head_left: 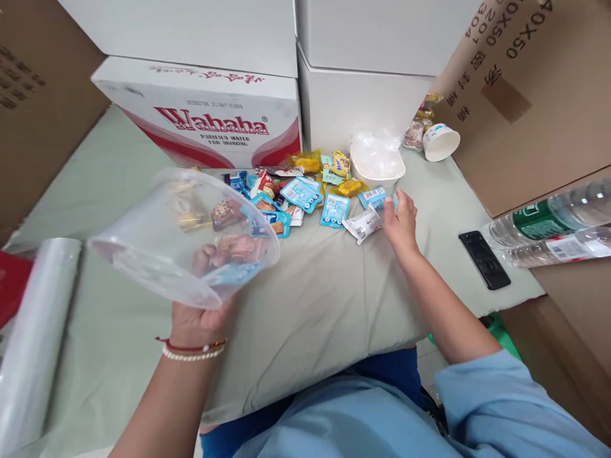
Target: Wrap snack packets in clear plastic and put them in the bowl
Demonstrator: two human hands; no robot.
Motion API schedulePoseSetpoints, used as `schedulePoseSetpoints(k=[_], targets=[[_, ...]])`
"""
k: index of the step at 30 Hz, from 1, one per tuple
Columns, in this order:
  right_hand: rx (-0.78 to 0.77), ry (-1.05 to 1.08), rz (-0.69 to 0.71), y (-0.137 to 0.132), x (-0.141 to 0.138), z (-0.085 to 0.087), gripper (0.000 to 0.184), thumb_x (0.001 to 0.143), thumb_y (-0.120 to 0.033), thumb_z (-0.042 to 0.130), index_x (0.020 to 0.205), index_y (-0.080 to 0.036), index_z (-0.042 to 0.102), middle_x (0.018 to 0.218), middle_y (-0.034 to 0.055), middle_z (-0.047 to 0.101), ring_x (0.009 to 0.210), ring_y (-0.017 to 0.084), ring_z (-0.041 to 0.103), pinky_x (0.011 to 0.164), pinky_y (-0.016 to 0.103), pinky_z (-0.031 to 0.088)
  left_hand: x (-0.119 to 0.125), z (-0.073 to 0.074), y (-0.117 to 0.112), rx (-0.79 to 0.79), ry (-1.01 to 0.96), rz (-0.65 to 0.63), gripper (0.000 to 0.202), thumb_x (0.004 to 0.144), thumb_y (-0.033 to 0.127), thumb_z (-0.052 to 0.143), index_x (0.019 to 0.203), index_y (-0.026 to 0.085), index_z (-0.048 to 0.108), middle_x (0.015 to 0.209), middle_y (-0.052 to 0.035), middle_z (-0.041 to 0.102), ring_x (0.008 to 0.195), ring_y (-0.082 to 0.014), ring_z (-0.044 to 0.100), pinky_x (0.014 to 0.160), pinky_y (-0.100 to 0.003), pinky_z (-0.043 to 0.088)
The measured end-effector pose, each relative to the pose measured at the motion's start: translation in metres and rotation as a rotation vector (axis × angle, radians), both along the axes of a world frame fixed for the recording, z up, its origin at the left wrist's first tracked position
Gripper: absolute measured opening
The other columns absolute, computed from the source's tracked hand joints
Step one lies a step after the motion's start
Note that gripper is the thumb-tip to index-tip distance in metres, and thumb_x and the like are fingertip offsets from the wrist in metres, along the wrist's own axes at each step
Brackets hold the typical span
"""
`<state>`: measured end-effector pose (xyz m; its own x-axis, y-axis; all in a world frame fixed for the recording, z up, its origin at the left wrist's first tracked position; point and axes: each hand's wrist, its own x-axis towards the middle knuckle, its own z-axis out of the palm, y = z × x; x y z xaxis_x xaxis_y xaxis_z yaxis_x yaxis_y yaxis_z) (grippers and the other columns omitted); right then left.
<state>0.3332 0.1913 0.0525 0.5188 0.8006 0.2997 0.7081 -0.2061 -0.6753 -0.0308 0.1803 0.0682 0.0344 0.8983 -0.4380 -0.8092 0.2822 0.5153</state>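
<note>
My left hand (205, 318) grips a translucent plastic tub (143, 254) from below, its fingers blurred behind the wall. The tub is tilted, and several snack packets and a blue packet show inside or through it. Over the table's right part, my right hand (401, 219) has its thumb and half-curled fingers apart. It is beside a white packet (363, 224) and a blue packet (373, 197); whether it touches them I cannot tell. Several more snack packets lie heaped between the hands, among them a light-blue packet (335, 210) and a yellow packet (349, 187).
Behind the packets stand a Wahaha carton (214, 121), a white box (358, 102) and a plastic-lined white bowl (377, 166). A paper cup (442, 142), phone (484, 259) and water bottles (548, 219) are at right. A plastic film roll (42, 337) lies left.
</note>
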Motion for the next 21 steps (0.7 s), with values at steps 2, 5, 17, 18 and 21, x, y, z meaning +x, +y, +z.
schedulePoseSetpoints(k=[2, 5, 17, 18, 21], targets=[[-0.124, 0.020, -0.112, 0.035, 0.011, -0.032, 0.060, 0.108, -0.050, 0.040, 0.147, -0.007, 0.056, 0.153, 0.0278, 0.055, 0.149, 0.038, 0.045, 0.126, 0.062, 0.028, -0.010, -0.006, -0.024, -0.013, 0.040, -0.024, 0.012, 0.099, 0.018, 0.063, 0.087, 0.018, 0.060, 0.073, 0.0026, 0.058, 0.074, -0.0137, 0.066, 0.074, -0.029, 0.067], [-0.231, -0.023, -0.079, 0.066, -0.021, -0.052, 0.062, 0.108, -0.042, 0.039, 0.153, 0.000, 0.048, 0.160, 0.0315, 0.046, 0.154, 0.037, 0.039, 0.127, 0.057, 0.027, -0.019, -0.015, -0.052, -0.041, 0.055, -0.073, 0.012, 0.089, 0.015, 0.073, 0.090, 0.019, 0.061, 0.075, 0.0034, 0.057, 0.075, -0.0155, 0.067, 0.072, -0.031, 0.067], [-0.015, 0.044, 0.204, 0.013, -0.068, 0.014, 0.061, 0.109, -0.057, 0.036, 0.153, -0.020, 0.054, 0.165, 0.0164, 0.044, 0.151, 0.033, 0.041, 0.121, 0.054, 0.039, 0.005, -0.022, -0.086, -0.189, 0.081, -0.194, 0.028, 0.076, 0.025, 0.087, 0.086, 0.021, 0.061, 0.073, 0.0046, 0.054, 0.071, -0.0138, 0.064, 0.068, -0.026, 0.065], [0.046, 0.125, 0.323, -0.018, -0.060, 0.023, 0.059, 0.108, -0.061, 0.038, 0.149, -0.025, 0.059, 0.157, 0.0139, 0.052, 0.137, 0.030, 0.054, 0.112, 0.048, 0.048, 0.010, -0.026, -0.087, -0.199, 0.066, -0.215, 0.026, 0.076, 0.025, 0.086, 0.086, 0.022, 0.063, 0.073, 0.0041, 0.055, 0.071, -0.0145, 0.064, 0.067, -0.026, 0.065], [-0.014, 0.429, 0.751, -0.113, -0.051, 0.040, 0.068, 0.098, -0.075, 0.053, 0.149, -0.031, 0.060, 0.141, 0.0116, 0.064, 0.078, 0.017, 0.064, 0.071, 0.034, 0.057, 0.038, -0.041, -0.093, -0.187, 0.053, -0.298, 0.022, 0.074, 0.023, 0.086, 0.089, 0.023, 0.068, 0.076, 0.0016, 0.064, 0.068, -0.0155, 0.064, 0.064, -0.027, 0.064]])
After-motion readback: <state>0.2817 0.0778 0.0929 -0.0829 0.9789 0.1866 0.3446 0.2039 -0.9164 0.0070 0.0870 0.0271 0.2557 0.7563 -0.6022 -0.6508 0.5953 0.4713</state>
